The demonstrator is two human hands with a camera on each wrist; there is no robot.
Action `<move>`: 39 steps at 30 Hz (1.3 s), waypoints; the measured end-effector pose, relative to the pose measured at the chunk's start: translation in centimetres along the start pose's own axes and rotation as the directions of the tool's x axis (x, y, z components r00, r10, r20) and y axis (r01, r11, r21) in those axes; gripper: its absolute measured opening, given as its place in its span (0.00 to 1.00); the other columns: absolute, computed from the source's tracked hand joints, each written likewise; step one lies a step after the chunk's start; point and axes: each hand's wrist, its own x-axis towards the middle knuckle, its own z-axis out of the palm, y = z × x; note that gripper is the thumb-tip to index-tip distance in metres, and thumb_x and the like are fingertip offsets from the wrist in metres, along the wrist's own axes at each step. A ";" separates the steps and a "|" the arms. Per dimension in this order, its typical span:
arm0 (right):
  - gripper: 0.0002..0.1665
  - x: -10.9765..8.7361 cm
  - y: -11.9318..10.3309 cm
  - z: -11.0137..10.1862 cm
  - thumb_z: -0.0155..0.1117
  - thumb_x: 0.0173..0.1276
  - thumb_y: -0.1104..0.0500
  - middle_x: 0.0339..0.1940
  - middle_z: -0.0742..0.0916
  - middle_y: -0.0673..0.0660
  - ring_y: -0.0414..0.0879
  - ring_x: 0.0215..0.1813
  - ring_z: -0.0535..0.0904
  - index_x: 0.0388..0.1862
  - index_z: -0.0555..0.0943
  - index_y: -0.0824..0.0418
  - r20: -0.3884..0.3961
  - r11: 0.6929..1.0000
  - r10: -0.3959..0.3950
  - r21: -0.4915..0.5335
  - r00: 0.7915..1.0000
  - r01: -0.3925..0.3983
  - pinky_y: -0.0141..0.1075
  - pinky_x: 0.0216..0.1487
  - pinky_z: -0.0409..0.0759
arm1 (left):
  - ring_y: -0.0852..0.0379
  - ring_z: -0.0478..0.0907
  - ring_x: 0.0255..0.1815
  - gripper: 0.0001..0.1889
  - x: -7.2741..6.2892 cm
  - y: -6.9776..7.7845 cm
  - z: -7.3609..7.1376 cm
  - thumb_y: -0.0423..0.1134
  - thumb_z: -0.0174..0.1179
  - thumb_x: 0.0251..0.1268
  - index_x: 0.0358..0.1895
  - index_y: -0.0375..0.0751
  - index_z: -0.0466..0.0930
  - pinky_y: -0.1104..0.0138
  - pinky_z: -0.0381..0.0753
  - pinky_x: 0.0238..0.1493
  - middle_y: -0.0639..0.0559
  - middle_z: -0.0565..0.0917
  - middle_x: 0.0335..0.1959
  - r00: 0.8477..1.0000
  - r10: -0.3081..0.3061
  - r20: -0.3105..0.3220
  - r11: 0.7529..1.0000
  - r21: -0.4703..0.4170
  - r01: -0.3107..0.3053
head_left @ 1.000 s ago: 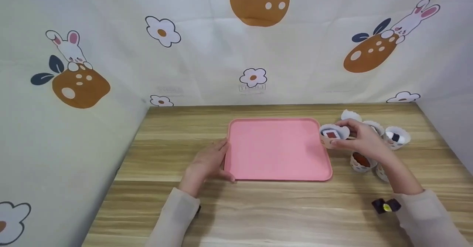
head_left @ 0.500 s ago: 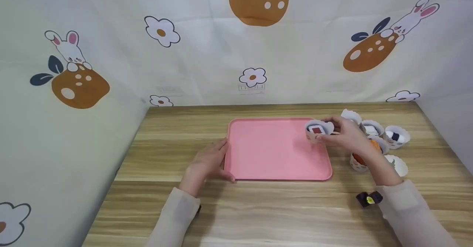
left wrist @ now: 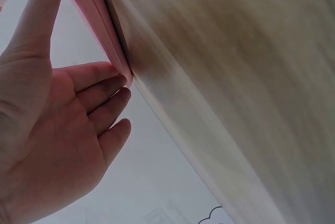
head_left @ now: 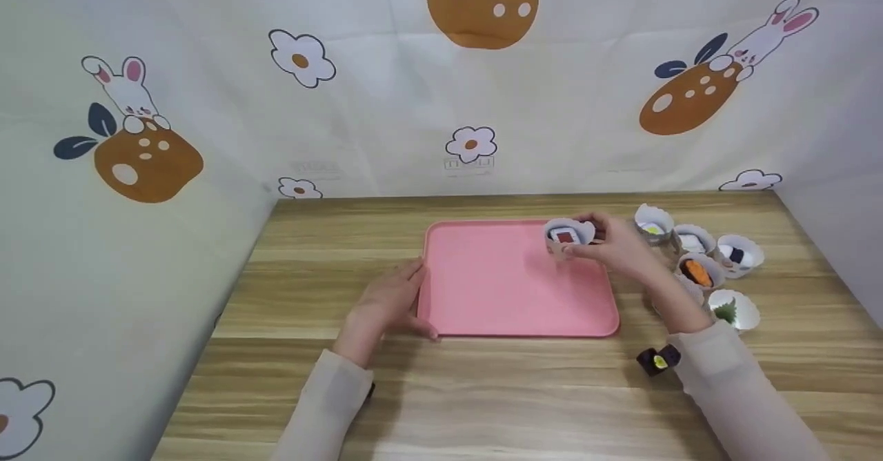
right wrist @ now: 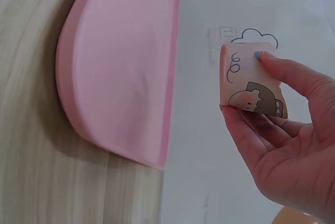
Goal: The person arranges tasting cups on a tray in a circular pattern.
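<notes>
Nearest bit of action is the left hand [head_left: 390,300], spread along the left side of the pink tray [head_left: 503,281], thumb by the tray's near left corner, fingers further up. It's touching the side rather than pinching it, so I'd call it a brace. Light pressure seems plenty, shove too hard and the tray could slide toward the desk's [head_left: 483,399] right edge.

Over toward that right edge there's a bunch of other paper cups: one with a green leaf piece [head_left: 726,311] nearest, one mostly hidden behind the right forearm [head_left: 672,302], then one with an orange topping [head_left: 698,273], and more running up toward the far right corner.

Further out is the right hand [head_left: 617,243], pinching a printed paper cup [right wrist: 251,80] with the thumb on one side and fingers on the other. Inside is a white block with a red square [head_left: 566,238]. My take: pinch softly because thin paper probably buckles, stay level so the block doesn't tip, and clear the tray's rim before lowering.

Position-wise, that cup is raised over the tray's far right part, not touching it, just left of the right palm, and well apart from the left hand, further toward the desk's far edge. Behind that edge hangs the bunny-and-orange backdrop [head_left: 386,116].
</notes>
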 end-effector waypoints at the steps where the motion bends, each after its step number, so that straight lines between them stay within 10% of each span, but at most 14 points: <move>1: 0.33 0.2 0.0 0.3 0.72 0.64 0.59 0.55 0.82 0.72 0.58 0.56 0.81 0.64 0.72 0.73 -0.004 1.000 -0.003 0.012 1.000 0.003 0.20 0.43 0.79 | 0.44 0.52 0.82 0.64 0.0 0.0 0.0 0.65 0.76 0.40 0.78 0.35 0.53 0.53 0.56 0.82 0.42 0.54 0.82 1.000 0.002 -0.003 1.000 -0.001 -0.002; 39: 0.32 6.6 -1.1 6.0 0.72 0.63 0.61 0.60 0.81 0.70 0.60 0.61 0.78 0.63 0.73 0.70 -0.120 0.998 0.045 0.041 0.992 -0.041 0.48 0.62 0.79 | 0.43 0.52 0.82 0.64 -0.2 0.4 -0.4 0.65 0.75 0.40 0.79 0.36 0.53 0.53 0.56 0.82 0.44 0.53 0.82 1.000 -0.014 0.002 1.000 0.020 0.014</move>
